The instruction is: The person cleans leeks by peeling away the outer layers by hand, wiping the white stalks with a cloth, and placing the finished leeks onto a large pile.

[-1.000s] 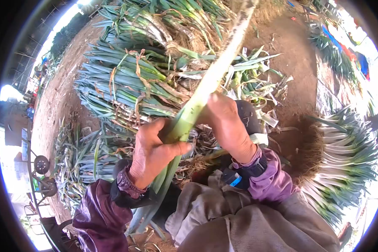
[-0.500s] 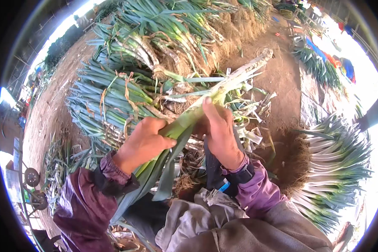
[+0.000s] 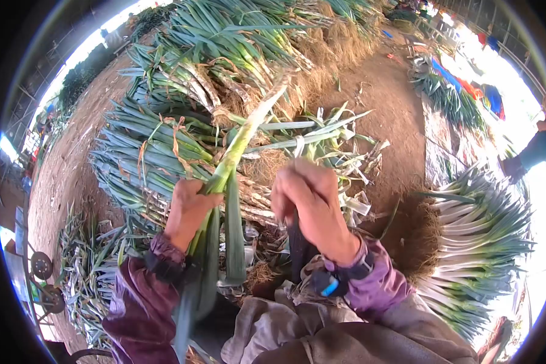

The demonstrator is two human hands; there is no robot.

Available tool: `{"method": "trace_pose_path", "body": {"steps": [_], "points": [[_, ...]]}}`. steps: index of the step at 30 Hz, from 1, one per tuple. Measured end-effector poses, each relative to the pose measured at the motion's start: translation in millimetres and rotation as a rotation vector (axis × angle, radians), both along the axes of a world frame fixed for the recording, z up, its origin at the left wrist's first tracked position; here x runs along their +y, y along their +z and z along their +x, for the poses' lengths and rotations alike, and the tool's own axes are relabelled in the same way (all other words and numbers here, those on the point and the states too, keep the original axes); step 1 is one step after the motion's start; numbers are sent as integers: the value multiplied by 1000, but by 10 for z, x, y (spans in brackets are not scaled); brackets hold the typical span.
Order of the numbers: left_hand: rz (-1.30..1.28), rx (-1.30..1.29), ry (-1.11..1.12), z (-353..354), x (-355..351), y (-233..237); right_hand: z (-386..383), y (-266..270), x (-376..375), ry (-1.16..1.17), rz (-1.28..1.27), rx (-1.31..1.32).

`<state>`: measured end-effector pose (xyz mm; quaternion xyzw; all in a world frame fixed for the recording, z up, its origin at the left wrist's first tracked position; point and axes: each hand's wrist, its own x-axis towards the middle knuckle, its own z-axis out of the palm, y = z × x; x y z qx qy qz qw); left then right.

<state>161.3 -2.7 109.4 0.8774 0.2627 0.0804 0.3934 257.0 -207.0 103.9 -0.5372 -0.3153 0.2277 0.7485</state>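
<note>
My left hand point(image 3: 190, 209) is wrapped round a leek point(image 3: 239, 145) where its green leaves begin. The leek's pale shaft slants up and to the right, root end away from me, and its leaves hang down past my left wrist. Apart from the leek, to its right, is my right hand point(image 3: 314, 203), its fingers curled and pressed together. Whether anything is pinched in them I cannot make out. Beneath both hands lie loose leek leaves and peelings point(image 3: 346, 145).
Bundles of unpeeled leeks point(image 3: 158, 142) are heaped ahead and to the left. Cleaned leeks point(image 3: 473, 236) with white shafts lie in a row at the right. Bare soil point(image 3: 388, 103) runs between them. Another person's sleeve point(image 3: 537, 148) shows at the right edge.
My right hand has come off the leek and closed up beside it. The leek has swung to the left and stands more upright, still in my left hand.
</note>
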Motion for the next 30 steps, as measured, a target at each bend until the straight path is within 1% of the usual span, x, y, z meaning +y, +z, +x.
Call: {"method": "trace_pose_path", "body": {"steps": [1, 3, 5, 6, 9, 10, 12, 13, 14, 17, 18, 19, 21, 22, 23, 25, 26, 27, 28, 30], "points": [[-122, -5, 26, -73, -6, -3, 62, 28, 13, -95, -80, -125], [-133, -102, -26, -161, 29, -170, 77, -276, 232, -36, -77, 20], [-262, -146, -64, -195, -187, -14, -55, -483, 412, -50, -141, -210], [-180, -153, -106, -197, -215, 14, -190, -447, 497, -179, 33, -229], [-287, -77, -69, -233, -278, 40, -134, -630, 518, -198, -173, -169], [-409, -61, -14, -235, -336, 78, -169, -658, 525, -121, -160, -119], [-381, -135, -33, -221, -354, 19, -331, -672, 564, -136, -98, -135], [-370, -174, -45, -204, -360, -11, -373, -647, 565, -145, -70, -146], [-319, -171, -43, -185, -366, -25, -380, -598, 542, -104, -31, -60], [-308, -135, 80, -144, -174, -219, -292, -447, 289, 60, -206, 339], [-371, -89, 174, -137, -63, -221, -243, -74, -11, 26, -216, 276], [-208, -91, 157, -153, 193, -454, -85, 62, -317, -43, -144, 267], [-41, -75, 144, -204, 400, -604, 233, 331, -927, -177, -3, 234], [-101, -168, 138, -268, 396, -652, 303, 583, -996, -241, 89, 190], [-157, -272, 123, -276, 400, -674, 482, 658, -1109, -346, 23, 78], [-205, -311, 130, -288, 412, -672, 963, 520, -1195, -504, -125, -43], [-199, -248, 148, -256, 426, -616, 1189, 442, -1174, -634, -227, 14], [-195, -187, 158, -232, 399, -558, 1452, 316, -1214, -611, -614, -225], [-171, -198, 103, -220, 323, -473, 1632, 158, -1279, -568, -1001, -465], [-35, -158, -5, -210, 274, -490, 1528, -113, -1180, -609, -1280, -1212]]}}
